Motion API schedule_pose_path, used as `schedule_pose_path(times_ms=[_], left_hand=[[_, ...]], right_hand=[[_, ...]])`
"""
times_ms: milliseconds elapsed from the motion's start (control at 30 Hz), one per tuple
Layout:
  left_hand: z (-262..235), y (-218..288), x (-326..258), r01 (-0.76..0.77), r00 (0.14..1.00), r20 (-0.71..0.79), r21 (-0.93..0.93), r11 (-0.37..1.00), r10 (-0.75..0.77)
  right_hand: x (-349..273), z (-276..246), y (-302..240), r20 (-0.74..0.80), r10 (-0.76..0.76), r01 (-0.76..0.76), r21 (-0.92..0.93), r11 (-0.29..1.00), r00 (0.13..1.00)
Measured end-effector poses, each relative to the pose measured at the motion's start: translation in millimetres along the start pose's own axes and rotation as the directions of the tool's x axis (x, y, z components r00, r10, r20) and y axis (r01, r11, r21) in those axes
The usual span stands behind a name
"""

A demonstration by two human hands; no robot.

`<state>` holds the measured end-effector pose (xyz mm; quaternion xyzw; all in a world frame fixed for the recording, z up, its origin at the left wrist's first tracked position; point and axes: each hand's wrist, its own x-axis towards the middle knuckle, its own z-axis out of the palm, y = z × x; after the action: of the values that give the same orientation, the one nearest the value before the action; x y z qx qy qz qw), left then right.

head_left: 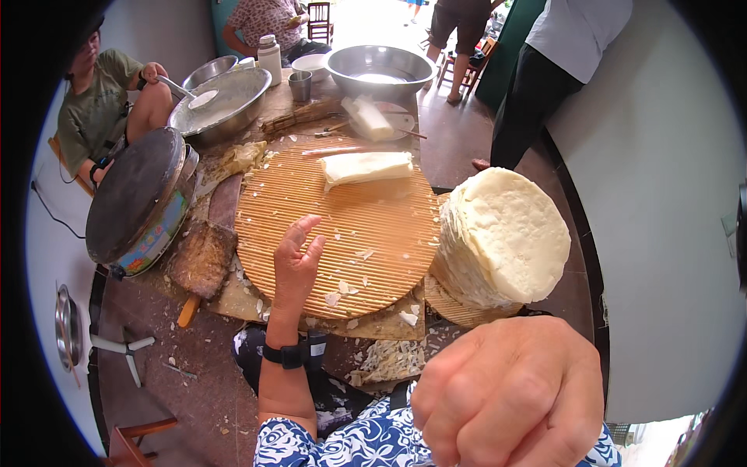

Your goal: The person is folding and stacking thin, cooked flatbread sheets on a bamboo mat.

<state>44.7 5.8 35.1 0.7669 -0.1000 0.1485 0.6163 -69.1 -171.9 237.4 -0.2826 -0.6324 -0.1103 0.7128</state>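
- Busy room from up on my head: reddish-brown floor [179, 389] with crumbs all over it, pale wall [661, 233] on the right, a few people about.
- Left hand [298, 253] is over the near part of the ribbed round board [268, 202], thumb and fingers spread, nothing in them.
- Right hand [517, 393] is curled up close to the camera. Palm's hidden, so I can't tell if it's gripping anything.
- Folded pale sheet [367, 169] lies on the far part of the board, well clear of both hands.
- Main worry is the stack of pale flatbreads [510, 237]: tall, layers uneven, just past my right hand. I reckon one careless elbow could tip it.
- Also, loose dry flakes [334, 298] litter the board near my left wrist, and could stick to anything soft set down there.
- Left side's blocked by the round black griddle [136, 191], with a brush-like tool [198, 265] beside it. If that griddle's hot (can't tell), a wide reach could mean a burn.
- Behind the board: metal basin [380, 66], metal cup [299, 86], and a seated person [105, 109] with a ladle [204, 100] over a batter bowl [183, 121]. Tight over there.
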Motion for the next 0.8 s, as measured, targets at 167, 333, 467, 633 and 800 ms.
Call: schedule_pose_path(times_ms=[167, 333, 467, 633, 800], left_hand=[[-7.3, 3.9, 0.9, -0.001, 1.000, 0.011, 0.036, 0.999, 0.000], [-6.3, 7.0, 4.7, -0.010, 1.000, -0.013, -0.040, 0.999, 0.010], [-18.7, 5.4, -3.0, -0.003, 0.998, -0.061, -0.083, 0.997, -0.002], [-20.9, 2.8, -0.3, 0.016, 0.999, -0.043, 0.041, 0.999, -0.014], [-24.9, 11.9, -0.4, 0.068, 0.997, -0.036, 0.026, 0.997, -0.067]], right_hand=[[11.6, -2.8, -9.4, -0.091, 0.078, -0.073, 0.058, 0.996, 0.993], [-1.8, -25.3, -6.5, 0.007, 0.387, -0.378, -0.199, 0.904, 0.922], [-24.0, -58.9, 10.9, -0.142, 0.700, -0.611, -0.627, 0.483, 0.700], [-83.3, -146.6, 56.3, -0.285, 0.575, -0.345, -0.939, -0.005, 0.767], [-125.6, -235.6, 75.0, -0.406, 0.597, -0.358, -0.911, -0.204, 0.692]])
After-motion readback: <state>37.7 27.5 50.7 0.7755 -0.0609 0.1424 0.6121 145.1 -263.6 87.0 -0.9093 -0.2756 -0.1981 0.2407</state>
